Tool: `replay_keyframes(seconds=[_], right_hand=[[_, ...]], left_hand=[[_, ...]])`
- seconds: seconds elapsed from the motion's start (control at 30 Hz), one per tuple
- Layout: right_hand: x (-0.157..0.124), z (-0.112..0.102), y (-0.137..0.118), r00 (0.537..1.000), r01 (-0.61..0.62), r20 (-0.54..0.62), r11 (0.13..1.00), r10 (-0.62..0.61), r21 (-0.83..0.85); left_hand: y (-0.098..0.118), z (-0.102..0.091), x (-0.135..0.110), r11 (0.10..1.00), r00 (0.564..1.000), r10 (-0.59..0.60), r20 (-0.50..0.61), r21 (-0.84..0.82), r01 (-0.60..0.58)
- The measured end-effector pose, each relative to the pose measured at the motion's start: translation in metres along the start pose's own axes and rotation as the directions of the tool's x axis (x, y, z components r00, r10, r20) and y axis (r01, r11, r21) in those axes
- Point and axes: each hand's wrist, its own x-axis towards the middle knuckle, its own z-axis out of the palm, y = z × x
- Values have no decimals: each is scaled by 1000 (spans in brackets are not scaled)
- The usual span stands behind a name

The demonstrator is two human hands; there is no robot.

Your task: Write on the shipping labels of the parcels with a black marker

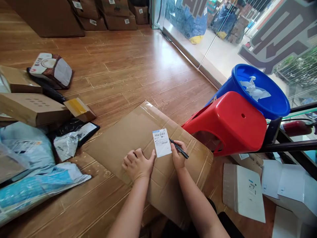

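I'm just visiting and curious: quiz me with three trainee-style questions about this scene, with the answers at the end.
1. What colour is the stool beside the bin? A) green B) red C) yellow
2. True or false: the left hand rests on the cardboard.
3. Fill in the gap: the right hand holds a black ____.

Key: 1. B, red; 2. True; 3. pen.

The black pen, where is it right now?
In the head view, the pen is in the person's right hand, just right of the white label on the cardboard.
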Motion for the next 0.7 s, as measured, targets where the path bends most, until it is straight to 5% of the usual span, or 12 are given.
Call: replay_keyframes(seconds=[0.27,0.47,0.7], right_hand=[[-5,9,9,958,194,248,964,-145,-184],[-5,20,16,915,305,319,940,-246,-151],[-9,19,11,925,303,289,939,-248,-163]], left_hand=[[-1,4,0,1000,1000,11,-27,27,-10],[-3,13,0,998,994,30,-107,50,-25],[-5,14,0,996,988,58,-142,69,-48]])
